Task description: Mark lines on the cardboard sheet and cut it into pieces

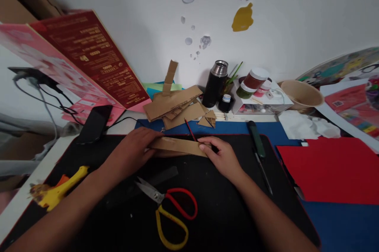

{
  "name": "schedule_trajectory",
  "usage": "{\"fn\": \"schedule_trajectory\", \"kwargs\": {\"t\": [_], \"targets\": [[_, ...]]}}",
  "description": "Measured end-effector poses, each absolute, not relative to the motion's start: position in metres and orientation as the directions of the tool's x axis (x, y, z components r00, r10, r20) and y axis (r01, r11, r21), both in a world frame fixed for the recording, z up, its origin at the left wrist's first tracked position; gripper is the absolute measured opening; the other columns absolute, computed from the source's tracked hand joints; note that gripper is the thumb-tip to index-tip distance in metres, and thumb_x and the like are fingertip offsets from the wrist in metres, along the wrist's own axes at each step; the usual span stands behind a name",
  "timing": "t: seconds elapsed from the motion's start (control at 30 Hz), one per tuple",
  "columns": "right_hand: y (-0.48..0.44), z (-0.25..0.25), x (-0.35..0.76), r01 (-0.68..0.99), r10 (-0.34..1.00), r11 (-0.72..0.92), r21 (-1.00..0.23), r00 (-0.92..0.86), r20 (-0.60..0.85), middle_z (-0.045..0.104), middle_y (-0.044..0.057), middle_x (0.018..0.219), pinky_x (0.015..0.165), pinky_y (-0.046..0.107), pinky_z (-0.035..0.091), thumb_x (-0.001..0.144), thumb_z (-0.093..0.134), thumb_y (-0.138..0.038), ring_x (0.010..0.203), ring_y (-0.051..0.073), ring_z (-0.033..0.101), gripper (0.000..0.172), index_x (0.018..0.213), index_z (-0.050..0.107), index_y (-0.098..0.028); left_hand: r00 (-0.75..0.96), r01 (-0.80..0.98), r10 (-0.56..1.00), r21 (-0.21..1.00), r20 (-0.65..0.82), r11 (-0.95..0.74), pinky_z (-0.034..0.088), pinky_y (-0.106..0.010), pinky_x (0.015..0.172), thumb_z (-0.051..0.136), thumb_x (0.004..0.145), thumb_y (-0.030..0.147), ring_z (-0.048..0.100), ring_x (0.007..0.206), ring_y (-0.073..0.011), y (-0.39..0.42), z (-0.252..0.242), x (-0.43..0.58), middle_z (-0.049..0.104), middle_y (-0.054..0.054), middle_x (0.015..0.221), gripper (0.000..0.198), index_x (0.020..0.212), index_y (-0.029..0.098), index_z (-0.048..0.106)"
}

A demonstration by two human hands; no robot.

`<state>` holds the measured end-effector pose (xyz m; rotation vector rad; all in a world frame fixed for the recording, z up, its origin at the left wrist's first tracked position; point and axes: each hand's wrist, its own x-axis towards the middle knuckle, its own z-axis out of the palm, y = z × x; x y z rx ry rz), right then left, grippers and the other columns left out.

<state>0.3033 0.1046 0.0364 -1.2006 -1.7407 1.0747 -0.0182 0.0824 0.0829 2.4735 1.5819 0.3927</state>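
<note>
A narrow brown cardboard strip (179, 146) lies across the upper middle of the black mat (219, 220). Its left end is gripped by my left hand (136, 147), the fingers curled over it. At the other end, my right hand (220, 155) pinches the strip between thumb and fingers. A red and black pencil (190, 129) leans just behind the strip, near my right fingertips. Below the strip rest scissors (160, 196) with one red and one yellow handle, blades apart. Another layer of cardboard shows under the strip.
Cardboard scraps (174, 104) pile up behind the mat, beside a black flask (215, 84) and paint jars (256, 80). A green-handled cutter (257, 139) and red sheet (331, 169) lie right; a phone (94, 124) and yellow toy (60, 191) lie left.
</note>
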Motion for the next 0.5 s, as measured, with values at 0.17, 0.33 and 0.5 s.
{"fn": "schedule_trajectory", "kwargs": {"t": [0.17, 0.33, 0.5], "targets": [[0.107, 0.04, 0.306, 0.218, 0.98, 0.011, -0.976, -0.197, -0.033, 0.081, 0.005, 0.09, 0.066, 0.031, 0.052, 0.096, 0.07, -0.045, 0.071, 0.02, 0.068, 0.028, 0.106, 0.084, -0.023, 0.387, 0.891, 0.906, 0.183, 0.168, -0.415, 0.05, -0.052, 0.107, 0.056, 0.095, 0.021, 0.064, 0.119, -0.0348, 0.065, 0.08, -0.022, 0.076, -0.014, 0.126, 0.042, 0.135, 0.017, 0.067], [0.108, 0.045, 0.306, 0.099, 0.975, -0.09, -0.991, -0.195, -0.108, 0.071, 0.001, 0.072, 0.06, 0.028, 0.047, 0.093, 0.074, -0.05, 0.06, 0.016, 0.059, 0.031, 0.102, 0.084, -0.021, 0.374, 0.908, 0.913, 0.136, 0.162, -0.396, 0.049, -0.055, 0.107, 0.056, 0.095, 0.022, 0.062, 0.123, -0.0369, 0.056, 0.078, -0.022, 0.074, -0.014, 0.131, 0.045, 0.139, 0.019, 0.066], [0.108, 0.046, 0.307, 0.097, 0.969, -0.096, -0.991, -0.22, -0.115, 0.071, 0.001, 0.073, 0.059, 0.029, 0.044, 0.093, 0.073, -0.052, 0.058, 0.015, 0.056, 0.034, 0.102, 0.084, -0.021, 0.376, 0.908, 0.908, 0.12, 0.182, -0.401, 0.049, -0.056, 0.107, 0.056, 0.095, 0.023, 0.062, 0.122, -0.0387, 0.054, 0.078, -0.024, 0.074, -0.015, 0.131, 0.044, 0.138, 0.02, 0.067]]}}
